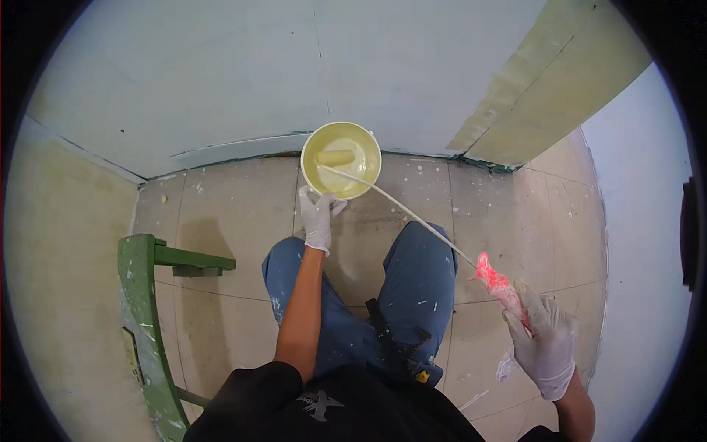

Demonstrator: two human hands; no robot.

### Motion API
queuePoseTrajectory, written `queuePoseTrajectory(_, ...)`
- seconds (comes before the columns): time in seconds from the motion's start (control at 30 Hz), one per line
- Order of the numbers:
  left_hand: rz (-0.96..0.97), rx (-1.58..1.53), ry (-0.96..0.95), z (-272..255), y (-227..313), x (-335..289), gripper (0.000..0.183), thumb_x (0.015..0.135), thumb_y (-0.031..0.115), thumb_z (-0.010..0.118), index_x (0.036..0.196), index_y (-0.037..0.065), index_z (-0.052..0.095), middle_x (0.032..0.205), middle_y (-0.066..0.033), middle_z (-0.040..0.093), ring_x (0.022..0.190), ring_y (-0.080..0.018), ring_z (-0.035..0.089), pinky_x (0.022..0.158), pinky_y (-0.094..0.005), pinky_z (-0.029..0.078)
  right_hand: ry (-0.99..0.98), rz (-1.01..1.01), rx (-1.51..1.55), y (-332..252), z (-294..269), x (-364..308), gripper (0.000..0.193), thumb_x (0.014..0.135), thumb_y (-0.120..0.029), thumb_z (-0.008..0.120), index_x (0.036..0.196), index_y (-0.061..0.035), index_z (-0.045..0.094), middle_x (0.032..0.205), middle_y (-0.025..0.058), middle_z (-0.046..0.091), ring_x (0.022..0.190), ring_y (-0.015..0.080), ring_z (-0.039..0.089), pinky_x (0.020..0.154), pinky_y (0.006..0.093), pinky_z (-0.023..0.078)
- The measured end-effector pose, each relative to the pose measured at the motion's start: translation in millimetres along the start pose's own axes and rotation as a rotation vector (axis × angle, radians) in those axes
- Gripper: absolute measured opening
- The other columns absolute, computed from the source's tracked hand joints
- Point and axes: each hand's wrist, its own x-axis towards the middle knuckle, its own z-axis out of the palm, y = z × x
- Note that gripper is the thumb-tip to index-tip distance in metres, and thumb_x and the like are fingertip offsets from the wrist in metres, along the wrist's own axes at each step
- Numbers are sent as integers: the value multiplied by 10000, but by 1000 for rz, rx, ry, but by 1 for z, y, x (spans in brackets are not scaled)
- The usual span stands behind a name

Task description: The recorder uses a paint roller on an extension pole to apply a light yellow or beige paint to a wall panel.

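My gloved left hand (319, 218) grips the near rim of a pale yellow bucket (341, 193), which looks tilted toward me. Inside the bucket lies the yellow, paint-coated sleeve of a paint roller (336, 158). From it a long thin rod runs out over the rim to the lower right. There, my gloved right hand (545, 335) is closed around the roller's pink-and-white wrapped handle. Pale yellow paint coats the bucket's inner wall; how deep it stands cannot be made out.
A green, paint-spattered wooden stool (140, 295) stands close on my left. Ahead is a light wall (221, 81) with a yellowish strip (537, 81) at its right. Another white wall (641, 243) rises at right. White paint spots dot the tiled floor (486, 214); a crumpled scrap (507, 366) lies there.
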Motion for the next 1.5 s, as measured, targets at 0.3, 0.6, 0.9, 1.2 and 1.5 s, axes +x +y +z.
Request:
queuePoseTrajectory(0.3, -81, -61, -95, 29, -60, 0, 376, 880, 66, 573, 1184, 64, 351, 1001, -114, 568, 878, -213, 634, 795, -433, 603, 60, -63, -540, 36, -8, -46, 404, 793, -142, 710, 1176, -75, 602, 942, 76, 608, 712, 250, 572, 580, 382, 426)
queuePoseTrajectory(0.6, -212, -33, -165, 99, -104, -4, 386, 841, 33, 593, 1141, 88, 358, 989, -98, 562, 881, -221, 644, 795, -442, 607, -453, 552, -341, 99, 14, -76, 180, 831, -206, 608, 903, -44, 575, 692, 189, 638, 680, 384, 651, 616, 483, 500)
queuePoseTrajectory(0.9, -257, 42, -186, 107, -123, 5, 352, 832, 39, 603, 1061, 78, 338, 910, -74, 499, 793, -164, 571, 778, -399, 620, -148, 831, 23, 97, 75, -171, 438, 751, -472, 746, 758, -42, 660, 623, 191, 588, 597, 356, 616, 563, 434, 483)
queuePoseTrajectory(1.2, -297, 213, -207, 53, -133, -14, 344, 843, 62, 577, 1094, 90, 343, 831, -48, 474, 720, -142, 529, 751, -437, 605, -86, 1087, 548, 55, 110, -134, 387, 882, -343, 643, 835, 41, 628, 640, 220, 577, 587, 298, 608, 563, 403, 445)
queuePoseTrajectory(1.5, -388, 391, -142, -13, -128, -41, 297, 841, 53, 525, 1084, 92, 357, 964, -116, 537, 771, -205, 597, 686, -418, 593, 156, 1038, 781, 63, 182, -57, 463, 957, -387, 494, 825, 43, 600, 664, 213, 611, 629, 312, 640, 600, 414, 459)
